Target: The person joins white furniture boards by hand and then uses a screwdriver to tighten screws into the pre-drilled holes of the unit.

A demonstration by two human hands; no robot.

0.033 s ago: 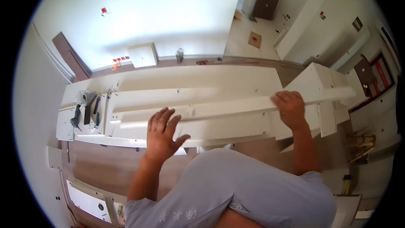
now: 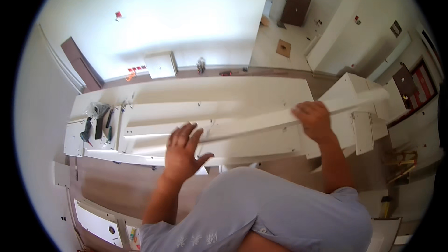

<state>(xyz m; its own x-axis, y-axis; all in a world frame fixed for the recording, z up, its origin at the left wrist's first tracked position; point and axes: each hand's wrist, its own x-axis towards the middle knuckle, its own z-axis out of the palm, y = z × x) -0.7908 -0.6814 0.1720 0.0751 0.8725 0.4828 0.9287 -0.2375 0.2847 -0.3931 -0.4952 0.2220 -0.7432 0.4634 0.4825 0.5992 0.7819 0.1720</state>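
Both my hands are on a long narrow white board [image 2: 247, 130], which slants up to the right and is smeared by motion. My left hand [image 2: 182, 151] lies over its left part, fingers bent across it and thumb standing out to the right. Further right, my right hand [image 2: 315, 119] has its fingers curled over the board; their undersides are hidden. Below it a large white panel [image 2: 261, 88] lies flat, with more long white pieces on it. To the left, a dark power drill [image 2: 86, 129], a clear plastic bag [image 2: 97, 109] and a few hand tools rest on a smaller panel.
White box-like cabinet parts [image 2: 347, 88] stand at the right end. A square white panel [image 2: 160, 65] leans on the far wall, near a brown board [image 2: 80, 63]. Behind me on the left lie more panels [image 2: 95, 219]. A yellow stand [image 2: 403, 165] is at the right.
The long white board has tilted more steeply, its middle and left part lower in view. My right hand has shifted slightly left, my left hand slightly right and nearer. The whole view has shifted slightly.
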